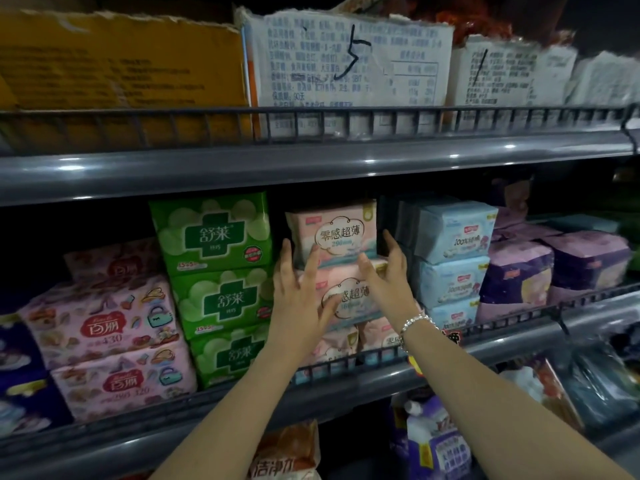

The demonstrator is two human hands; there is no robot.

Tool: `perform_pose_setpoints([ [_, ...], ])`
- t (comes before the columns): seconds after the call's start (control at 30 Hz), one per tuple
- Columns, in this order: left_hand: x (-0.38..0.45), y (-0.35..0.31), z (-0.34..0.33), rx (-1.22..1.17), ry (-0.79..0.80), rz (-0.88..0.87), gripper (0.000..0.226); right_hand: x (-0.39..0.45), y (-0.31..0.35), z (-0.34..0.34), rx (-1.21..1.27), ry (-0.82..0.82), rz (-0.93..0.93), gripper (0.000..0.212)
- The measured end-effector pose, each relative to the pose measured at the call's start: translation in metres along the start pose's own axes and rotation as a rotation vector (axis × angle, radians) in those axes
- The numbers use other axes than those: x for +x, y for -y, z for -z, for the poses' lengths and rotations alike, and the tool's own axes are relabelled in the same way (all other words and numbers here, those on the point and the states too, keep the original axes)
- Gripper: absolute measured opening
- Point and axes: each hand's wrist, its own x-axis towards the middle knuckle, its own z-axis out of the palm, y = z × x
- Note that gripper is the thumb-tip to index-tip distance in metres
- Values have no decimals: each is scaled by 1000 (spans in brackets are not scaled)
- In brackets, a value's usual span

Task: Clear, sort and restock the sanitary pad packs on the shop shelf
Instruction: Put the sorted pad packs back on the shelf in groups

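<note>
Shelf (311, 164): we see a grey shelf with a wire rail.
Boxes (353, 64): cardboard, on the shelf above the pink stack.
Green packs (214, 237): stacked just left of the pink stack.
Blue packs (453, 233): stacked just right of it.
Pink stack (349, 292): at the shelf's middle.
Top pack (336, 230): crowns the pink stack.
Left hand (298, 296): our fingers lie straight against the top pack's left side.
Right hand (391, 275): straight fingers press its right side.

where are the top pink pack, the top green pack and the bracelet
top pink pack (341, 233): head view, on its printed front label
top green pack (213, 233): head view, on the dark green cross on its front
bracelet (415, 322): head view, on the beads across the right wrist
</note>
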Motion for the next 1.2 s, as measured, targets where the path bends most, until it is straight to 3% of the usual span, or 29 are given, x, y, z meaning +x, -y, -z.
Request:
perform_pose_setpoints([
  [0.33,9,-8,-6,-119,11,62,100,14,2,-7,-66,-20,3,51],
  [0.63,3,-11,7,-113,16,66,99,1,1,-4,-112,-69,46,69],
  [0.8,-5,-15,24,-80,22,64,88,-17,4,3,-168,-81,109,67],
  [1.03,-29,-22,59,46,-30,88,72,-60,21,0,-321,6,321,56],
  [1.2,-50,-13,93,38,-123,170,68,-84,43,-22,-299,183,310,57],
])
